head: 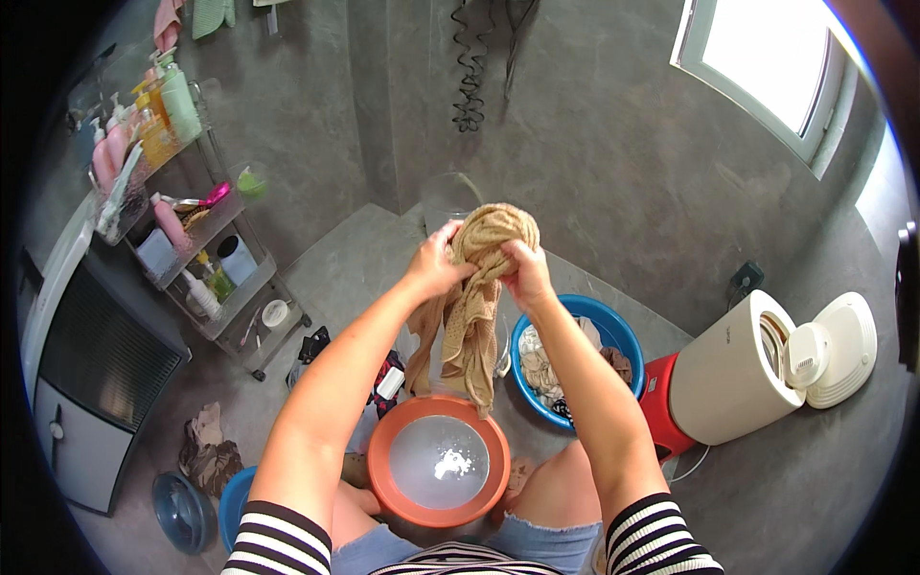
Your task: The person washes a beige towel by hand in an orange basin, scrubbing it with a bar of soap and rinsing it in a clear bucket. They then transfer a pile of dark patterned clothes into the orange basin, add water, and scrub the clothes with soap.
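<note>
A bunched tan knit garment point(471, 309) is gripped between both of my hands, above and beyond an orange plastic basin point(381, 467). My left hand point(437, 262) holds its left side, and my right hand point(528, 273) clasps it on the right. The garment's loose ends hang down, the lowest reaching over the basin's far rim in this view. Cloudy water point(424, 445) with a patch of white foam fills the basin, which stands between my knees.
On the right stand a blue tub point(634, 338) of clothes and a cream and red appliance point(726, 381) with its lid open. At left are a wheeled shelf rack point(251, 287) with bottles, clothes point(208, 453) on the floor and a dark blue basin point(180, 514).
</note>
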Motion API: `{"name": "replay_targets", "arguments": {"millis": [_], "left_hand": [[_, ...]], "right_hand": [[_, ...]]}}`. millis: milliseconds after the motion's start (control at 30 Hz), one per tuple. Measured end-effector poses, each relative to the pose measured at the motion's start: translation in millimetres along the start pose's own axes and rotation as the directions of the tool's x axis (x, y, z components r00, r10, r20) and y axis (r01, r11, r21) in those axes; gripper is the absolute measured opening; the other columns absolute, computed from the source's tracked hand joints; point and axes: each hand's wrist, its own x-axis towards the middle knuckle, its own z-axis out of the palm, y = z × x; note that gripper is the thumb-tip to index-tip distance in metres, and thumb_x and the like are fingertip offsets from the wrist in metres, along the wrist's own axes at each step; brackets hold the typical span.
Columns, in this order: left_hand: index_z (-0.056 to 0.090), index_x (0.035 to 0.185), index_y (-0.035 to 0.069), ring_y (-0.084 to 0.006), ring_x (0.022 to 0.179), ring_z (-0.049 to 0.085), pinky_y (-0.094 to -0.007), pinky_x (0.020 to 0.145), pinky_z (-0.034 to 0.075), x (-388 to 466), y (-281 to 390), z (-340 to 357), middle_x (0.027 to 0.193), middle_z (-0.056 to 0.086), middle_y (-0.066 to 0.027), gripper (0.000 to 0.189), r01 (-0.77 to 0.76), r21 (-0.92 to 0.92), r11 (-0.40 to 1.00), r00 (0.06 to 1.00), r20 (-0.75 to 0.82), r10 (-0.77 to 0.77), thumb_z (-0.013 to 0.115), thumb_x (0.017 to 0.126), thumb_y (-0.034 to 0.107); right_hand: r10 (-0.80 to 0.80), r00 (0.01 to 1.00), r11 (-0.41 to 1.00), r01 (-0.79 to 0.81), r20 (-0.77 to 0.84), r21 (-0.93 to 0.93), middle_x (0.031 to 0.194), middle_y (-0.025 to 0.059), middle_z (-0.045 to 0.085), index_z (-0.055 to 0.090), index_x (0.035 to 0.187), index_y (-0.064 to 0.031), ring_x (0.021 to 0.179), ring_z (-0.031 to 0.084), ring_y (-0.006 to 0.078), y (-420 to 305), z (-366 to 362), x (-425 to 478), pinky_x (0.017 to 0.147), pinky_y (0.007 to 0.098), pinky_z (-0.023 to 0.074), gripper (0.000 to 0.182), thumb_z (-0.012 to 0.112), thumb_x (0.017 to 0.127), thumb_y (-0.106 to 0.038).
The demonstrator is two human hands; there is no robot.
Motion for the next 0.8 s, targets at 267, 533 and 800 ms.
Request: {"name": "replay_targets", "arguments": {"millis": [267, 533, 800], "left_hand": [[0.049, 0.128, 0.002, -0.0347, 0.114, 0.055, -0.0381, 0.097, 0.044, -50.9, -191.5, 45.1, 0.122, 0.057, -0.0203, 0.062, 0.203, 0.286, 0.937, 0.973, 0.05, -0.226, 0.073, 0.071, 0.01], [0.053, 0.131, 0.008, -0.0361, 0.123, 0.047, -0.0426, 0.104, 0.036, -109.0, -252.0, 55.7, 0.131, 0.05, -0.0204, 0.063, 0.211, 0.655, 0.726, 0.749, 0.369, -0.55, 0.07, 0.078, 0.037], [0.066, 0.109, 0.015, -0.0329, 0.105, 0.061, -0.0421, 0.098, 0.042, -114.4, -237.8, 59.0, 0.106, 0.067, -0.0147, 0.037, 0.167, 0.642, 0.748, 0.495, 0.602, -0.627, 0.065, 0.081, 0.04]], "right_hand": [[0.264, 0.965, 0.762, -0.206, 0.003, -0.614, 0.092, 0.0067, 0.068, 0.063, 0.107, -0.0005, 0.082, 0.064, 0.0167, 146.4, -93.4, 36.5, 0.072, 0.0292, 0.0503, 0.038, 0.072, 0.075, -0.017], [0.637, 0.769, -0.308, 0.195, -0.049, -0.931, 0.108, 0.0185, 0.066, 0.064, 0.116, -0.0094, 0.104, 0.062, 0.0346, 203.9, -153.8, 4.5, 0.092, 0.0425, 0.0456, 0.069, 0.059, 0.076, -0.065], [0.786, 0.569, 0.179, 0.17, 0.244, -0.969, 0.092, 0.0075, 0.068, 0.063, 0.112, -0.0136, 0.089, 0.065, 0.0208, 217.4, -161.7, -6.8, 0.079, 0.0371, 0.0499, 0.04, 0.069, 0.08, -0.037]]}}
